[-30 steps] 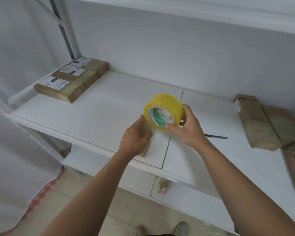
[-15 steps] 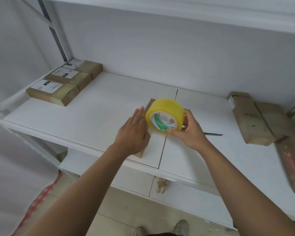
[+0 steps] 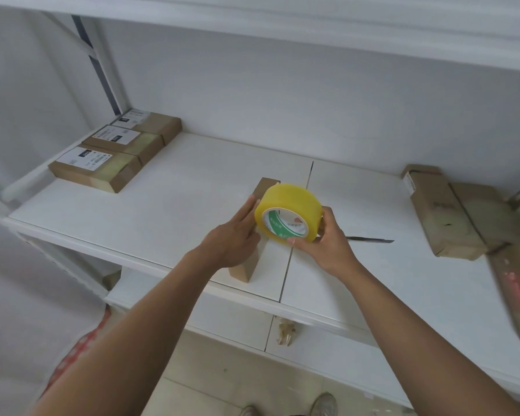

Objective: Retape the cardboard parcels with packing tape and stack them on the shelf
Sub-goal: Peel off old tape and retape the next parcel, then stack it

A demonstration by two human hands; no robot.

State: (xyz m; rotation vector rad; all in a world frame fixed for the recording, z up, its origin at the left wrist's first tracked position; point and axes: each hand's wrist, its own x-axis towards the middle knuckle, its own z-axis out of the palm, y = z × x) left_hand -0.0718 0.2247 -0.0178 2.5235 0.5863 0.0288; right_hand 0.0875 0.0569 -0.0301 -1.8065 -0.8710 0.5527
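Hidden / cut off / blurred bits

Parcel point(image 3: 248, 265) at shelf point(image 3: 174, 211) front edge: mostly covered by left hand point(image 3: 233, 238) and tape roll point(image 3: 288, 216), only far end and near end show. Knife point(image 3: 370, 240): handle end behind right hand point(image 3: 324, 241). Parcels at shelf's right end point(image 3: 517, 295): smeared w/ blur, cut by right edge. Labels on three parcels at back left corner point(image 3: 114, 154): print too small to read. Roll's core print: unreadable.
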